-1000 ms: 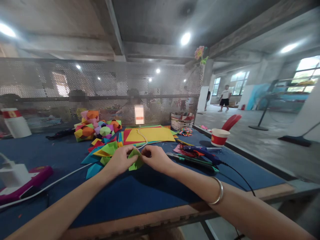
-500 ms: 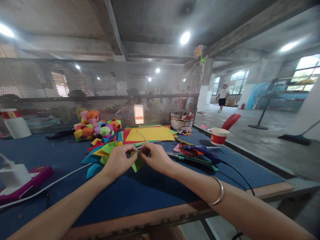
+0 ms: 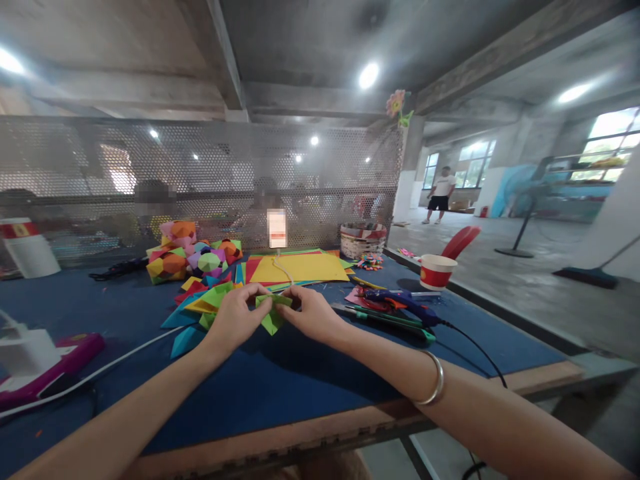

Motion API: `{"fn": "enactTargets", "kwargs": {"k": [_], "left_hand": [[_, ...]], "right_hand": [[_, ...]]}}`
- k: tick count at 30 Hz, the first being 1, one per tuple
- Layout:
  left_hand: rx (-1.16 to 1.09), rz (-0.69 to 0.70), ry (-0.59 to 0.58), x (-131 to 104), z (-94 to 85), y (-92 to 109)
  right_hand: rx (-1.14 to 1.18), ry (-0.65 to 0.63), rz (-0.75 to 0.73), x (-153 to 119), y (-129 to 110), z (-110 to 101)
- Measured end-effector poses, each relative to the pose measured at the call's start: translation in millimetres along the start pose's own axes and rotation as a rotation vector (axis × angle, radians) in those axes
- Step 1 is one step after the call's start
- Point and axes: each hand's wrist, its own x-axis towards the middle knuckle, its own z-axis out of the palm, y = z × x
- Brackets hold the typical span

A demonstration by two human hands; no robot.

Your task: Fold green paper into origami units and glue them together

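A folded piece of green paper [image 3: 273, 319] is pinched between both hands above the blue table [image 3: 240, 393]. My left hand [image 3: 243, 317] grips its left side, and my right hand [image 3: 313, 315] grips its right side, with the fingertips a little apart. Just left of my left hand lie folded paper pieces [image 3: 193, 313] in blue, yellow, green and red. Behind the hands is a stack of coloured sheets [image 3: 310, 268], yellow on top. Several multicoloured paper balls [image 3: 170, 264] are piled at the back left.
A glue gun [image 3: 400, 301] with a black cord and a green-handled tool [image 3: 390, 321] lie to the right. Further right stands a paper cup [image 3: 437, 272]. A phone [image 3: 277, 229] and a woven basket [image 3: 363, 241] are at the back, a power strip [image 3: 75, 357] at left.
The green paper has turned and risen slightly between my hands, showing more of its folded surface. The distant person at right has shifted stance and turned.
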Motion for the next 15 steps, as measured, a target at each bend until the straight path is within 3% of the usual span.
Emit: {"fn": "enactTargets", "kwargs": {"k": [15], "left_hand": [[-0.099,0.002,-0.103,1.8,-1.5,-0.2]], "right_hand": [[-0.023,0.029,-0.044,-0.8,2.1,0.1]]}}
